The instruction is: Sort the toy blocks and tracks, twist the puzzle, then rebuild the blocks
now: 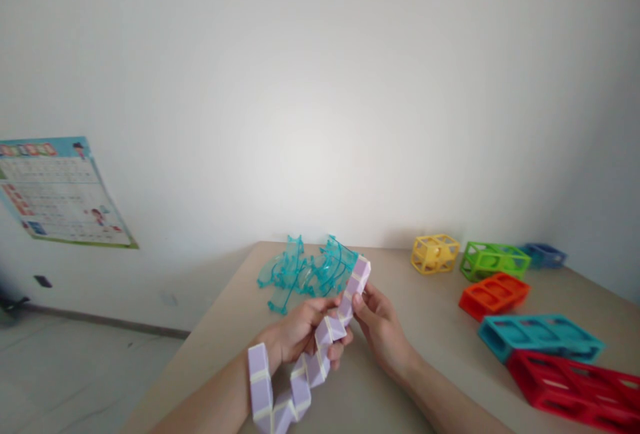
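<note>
A purple and white snake puzzle (300, 384) of jointed wedge blocks is held above the table in both hands. My left hand (307, 329) is closed round its middle, with some fingers showing past the blocks. Around the straight upper end, my right hand (377, 321) grips with the thumb on the near face and fingers behind. The lower part zigzags down and bends back up over my left forearm. Just beyond my hands lie several translucent teal plastic pieces (305, 271), partly hidden by the puzzle's upper end.
On the beige table (390, 407), to the right, stand open-frame plastic blocks: yellow (435, 254), green (493, 261), blue (547, 255), orange (495, 294), teal (543, 337) and red (580, 387). A white wall rises behind, with a poster (55, 194) at left.
</note>
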`<action>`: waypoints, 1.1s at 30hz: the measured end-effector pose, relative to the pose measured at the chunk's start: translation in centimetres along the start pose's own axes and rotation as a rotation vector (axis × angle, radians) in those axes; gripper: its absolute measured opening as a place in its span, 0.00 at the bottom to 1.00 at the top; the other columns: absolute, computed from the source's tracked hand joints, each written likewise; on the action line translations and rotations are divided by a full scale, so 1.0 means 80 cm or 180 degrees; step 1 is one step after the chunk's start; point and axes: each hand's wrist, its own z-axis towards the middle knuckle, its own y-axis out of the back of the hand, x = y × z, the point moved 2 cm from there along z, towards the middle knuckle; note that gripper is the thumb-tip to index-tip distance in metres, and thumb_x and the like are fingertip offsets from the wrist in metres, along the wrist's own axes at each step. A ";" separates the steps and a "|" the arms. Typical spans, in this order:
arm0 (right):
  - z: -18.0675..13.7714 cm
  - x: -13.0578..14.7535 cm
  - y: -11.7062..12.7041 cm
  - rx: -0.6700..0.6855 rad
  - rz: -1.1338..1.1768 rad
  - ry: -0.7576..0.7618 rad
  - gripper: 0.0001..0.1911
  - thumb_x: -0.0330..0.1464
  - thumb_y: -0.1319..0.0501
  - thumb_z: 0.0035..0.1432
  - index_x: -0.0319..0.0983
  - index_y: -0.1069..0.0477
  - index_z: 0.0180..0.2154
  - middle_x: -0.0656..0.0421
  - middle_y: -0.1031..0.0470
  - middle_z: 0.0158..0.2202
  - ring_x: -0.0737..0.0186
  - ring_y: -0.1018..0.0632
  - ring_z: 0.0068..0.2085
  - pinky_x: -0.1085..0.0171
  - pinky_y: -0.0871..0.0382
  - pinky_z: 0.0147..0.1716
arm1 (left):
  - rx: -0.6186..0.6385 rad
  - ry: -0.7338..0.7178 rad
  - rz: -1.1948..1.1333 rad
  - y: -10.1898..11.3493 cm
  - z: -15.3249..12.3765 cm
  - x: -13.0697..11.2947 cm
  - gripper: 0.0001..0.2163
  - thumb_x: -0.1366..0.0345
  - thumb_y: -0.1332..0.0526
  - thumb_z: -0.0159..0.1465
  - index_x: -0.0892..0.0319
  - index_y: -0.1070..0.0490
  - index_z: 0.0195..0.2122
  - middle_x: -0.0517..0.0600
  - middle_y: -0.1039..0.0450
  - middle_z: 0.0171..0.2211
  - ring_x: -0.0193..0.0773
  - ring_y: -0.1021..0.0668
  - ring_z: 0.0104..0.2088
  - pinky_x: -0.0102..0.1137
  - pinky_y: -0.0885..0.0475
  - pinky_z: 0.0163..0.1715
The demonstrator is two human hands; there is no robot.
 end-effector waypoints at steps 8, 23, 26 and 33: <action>-0.003 -0.004 -0.004 0.0382 -0.0274 -0.0003 0.17 0.41 0.36 0.55 0.40 0.34 0.42 0.59 0.26 0.29 0.64 0.26 0.22 0.65 0.31 0.21 | -0.0195 -0.0361 0.0015 0.009 0.004 0.000 0.13 0.61 0.41 0.60 0.63 0.32 0.42 0.51 0.26 0.26 0.39 0.23 0.20 0.36 0.26 0.25; 0.008 -0.012 0.019 -0.0219 -0.0308 -0.0113 0.14 0.39 0.35 0.52 0.38 0.30 0.36 0.60 0.27 0.26 0.64 0.30 0.27 0.66 0.41 0.26 | 0.0580 -0.0284 0.0582 -0.009 -0.005 0.001 0.31 0.59 0.39 0.61 0.58 0.50 0.63 0.51 0.25 0.24 0.38 0.24 0.19 0.28 0.35 0.19; 0.010 -0.014 0.022 -0.0407 -0.0292 -0.0230 0.15 0.40 0.34 0.50 0.37 0.30 0.37 0.61 0.30 0.23 0.65 0.32 0.25 0.66 0.43 0.25 | 0.0560 -0.0456 0.0657 -0.006 -0.005 0.001 0.37 0.58 0.42 0.64 0.52 0.66 0.66 0.53 0.24 0.26 0.38 0.23 0.20 0.27 0.35 0.19; 0.006 -0.012 0.018 -0.0671 -0.0383 -0.0386 0.15 0.40 0.33 0.46 0.37 0.30 0.32 0.61 0.31 0.21 0.67 0.34 0.22 0.66 0.45 0.23 | 0.0444 -0.0565 0.0946 -0.007 -0.007 -0.002 0.21 0.56 0.40 0.62 0.58 0.40 0.53 0.52 0.25 0.24 0.36 0.26 0.18 0.24 0.36 0.16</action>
